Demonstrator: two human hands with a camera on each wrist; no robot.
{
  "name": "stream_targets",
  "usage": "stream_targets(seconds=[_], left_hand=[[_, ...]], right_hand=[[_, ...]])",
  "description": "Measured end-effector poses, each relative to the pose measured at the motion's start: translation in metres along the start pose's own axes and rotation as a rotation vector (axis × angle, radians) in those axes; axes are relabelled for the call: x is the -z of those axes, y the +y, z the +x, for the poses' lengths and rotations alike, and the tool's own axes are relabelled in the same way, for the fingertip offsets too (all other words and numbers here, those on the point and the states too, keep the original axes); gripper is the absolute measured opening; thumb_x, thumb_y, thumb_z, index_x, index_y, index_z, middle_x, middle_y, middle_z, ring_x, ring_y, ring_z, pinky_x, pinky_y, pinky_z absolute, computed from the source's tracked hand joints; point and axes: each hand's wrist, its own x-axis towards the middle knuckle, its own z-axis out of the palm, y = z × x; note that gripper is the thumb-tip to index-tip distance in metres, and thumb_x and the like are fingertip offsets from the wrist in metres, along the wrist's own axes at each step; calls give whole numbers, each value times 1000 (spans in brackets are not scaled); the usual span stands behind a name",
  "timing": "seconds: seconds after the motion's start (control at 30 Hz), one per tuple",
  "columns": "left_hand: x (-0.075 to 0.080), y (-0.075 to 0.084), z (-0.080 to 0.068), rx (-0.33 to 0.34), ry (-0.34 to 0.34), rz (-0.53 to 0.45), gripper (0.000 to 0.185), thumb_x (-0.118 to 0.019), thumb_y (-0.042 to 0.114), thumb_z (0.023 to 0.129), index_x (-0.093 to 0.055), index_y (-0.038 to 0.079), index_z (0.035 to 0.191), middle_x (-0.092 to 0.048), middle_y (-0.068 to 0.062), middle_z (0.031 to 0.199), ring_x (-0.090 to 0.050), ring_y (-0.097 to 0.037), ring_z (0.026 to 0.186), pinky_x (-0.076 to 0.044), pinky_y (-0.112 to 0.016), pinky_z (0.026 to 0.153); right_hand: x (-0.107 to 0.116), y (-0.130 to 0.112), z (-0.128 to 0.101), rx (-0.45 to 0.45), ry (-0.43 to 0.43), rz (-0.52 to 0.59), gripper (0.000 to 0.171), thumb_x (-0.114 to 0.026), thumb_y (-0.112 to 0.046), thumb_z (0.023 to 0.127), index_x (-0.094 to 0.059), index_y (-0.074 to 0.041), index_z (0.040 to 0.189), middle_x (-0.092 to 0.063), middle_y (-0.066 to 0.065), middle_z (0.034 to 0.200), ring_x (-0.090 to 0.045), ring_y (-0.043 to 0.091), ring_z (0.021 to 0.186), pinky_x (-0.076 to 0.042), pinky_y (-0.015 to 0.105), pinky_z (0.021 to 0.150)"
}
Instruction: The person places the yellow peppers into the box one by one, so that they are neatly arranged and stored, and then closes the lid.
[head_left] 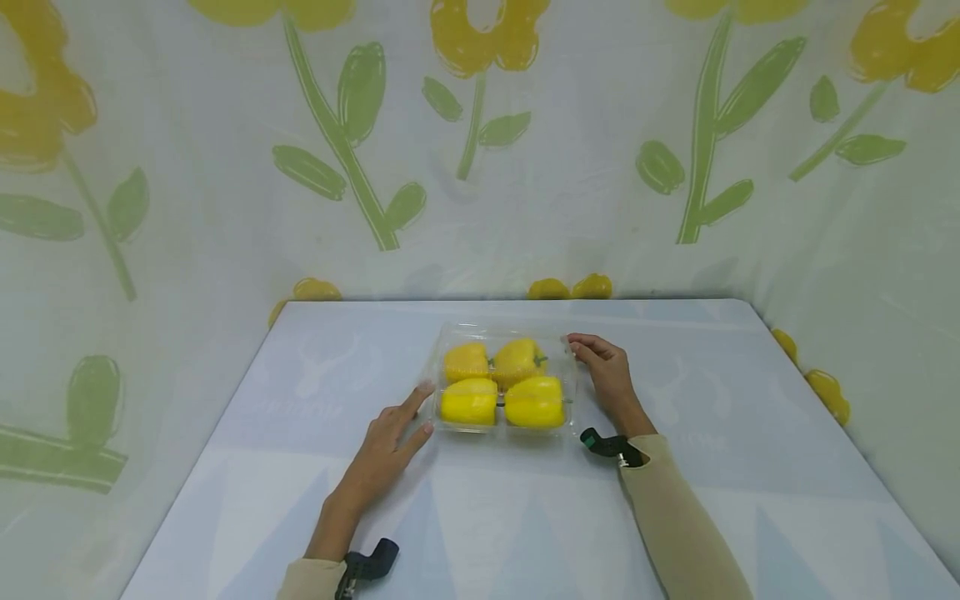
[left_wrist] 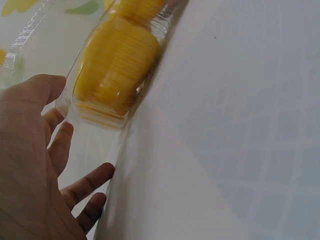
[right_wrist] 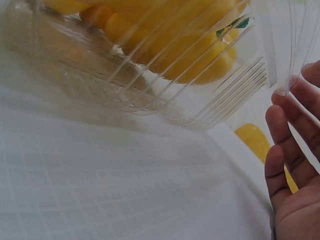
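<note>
The clear plastic tray (head_left: 570,392) holding four yellow peppers (head_left: 534,402) sits mid-counter (head_left: 750,467), with the left hand (head_left: 390,446) at its 8 o'clock, straight fingers touching the rim, and the right hand (head_left: 609,377) at 3 o'clock, fingertips on the edge.

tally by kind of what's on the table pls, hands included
Yellow peppers: 4, all inside the container
Clear plastic container: 1
Hands: 2, left hand and right hand, one at each side of the container
Total: 7
</note>
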Motion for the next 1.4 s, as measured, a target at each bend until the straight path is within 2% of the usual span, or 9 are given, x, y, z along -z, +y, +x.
stream_targets(seconds=[0.17,0.27,0.4,0.53,0.63,0.8,0.97,1.23,1.4], left_hand=[[0,2,0,-11,0,-9,60,-47,55,102,-21,49,156,-33,17,158,-38,-25,136,-28,-63,108],[0,3,-1,21,-2,-6,61,-48,56,101,-20,53,155,-40,8,156,-39,-26,134,-31,-64,107],[1,2,1,34,-4,-4,71,-56,51,99,-13,53,156,-40,6,156,-44,-26,129,-35,-66,102],[1,1,1,15,-1,-1,75,-59,48,98,-14,51,157,-49,-2,148,-47,-28,126,-37,-67,99],[1,1,1,42,0,0,68,-55,52,99,-17,53,155,-56,-9,134,-45,-31,126,-38,-68,99],[0,1,0,55,5,-31,60,-48,55,101,-21,54,155,-52,-3,141,-43,-28,127,-34,-67,101],[-2,2,1,31,-16,-57,60,-49,53,102,-22,51,156,-42,10,153,-44,-23,125,-30,-67,103],[0,3,2,10,-13,-49,60,-50,49,103,-21,51,155,-43,6,151,-45,-25,124,-30,-66,103],[0,0,3,5,-14,-47,60,-50,48,103,-22,49,156,-45,4,150,-45,-25,124,-28,-65,105]], right_hand=[[0,1,0,-1,-15,-12,30,-69,-27,96,-72,-4,115,-70,6,118,-58,18,108,-51,22,87],[0,1,-1,-10,-19,-33,29,-69,-27,96,-72,-6,115,-70,4,119,-58,18,109,-51,23,88],[1,0,-2,-19,-21,-38,28,-69,-27,97,-72,-6,116,-69,3,120,-58,18,110,-50,23,89],[0,0,-2,-26,-21,-38,29,-69,-28,96,-72,-7,116,-69,2,120,-58,18,110,-50,23,89],[-1,1,-3,-28,-20,-36,30,-70,-30,95,-73,-8,116,-69,2,120,-57,19,108,-50,24,88],[1,0,-8,-51,-37,-60,32,-69,-35,96,-71,-15,121,-65,0,128,-56,18,112,-48,23,89],[7,-2,-18,-80,-71,-60,35,-64,-31,99,-65,-18,131,-56,-2,140,-53,17,123,-46,21,92],[7,-5,-34,-97,-53,-47,39,-61,-34,100,-61,-16,135,-61,5,130,-55,22,109,-49,20,86],[5,-4,-43,-120,-39,-103,42,-60,-40,100,-61,-16,134,-62,5,127,-56,21,108,-49,20,85]])
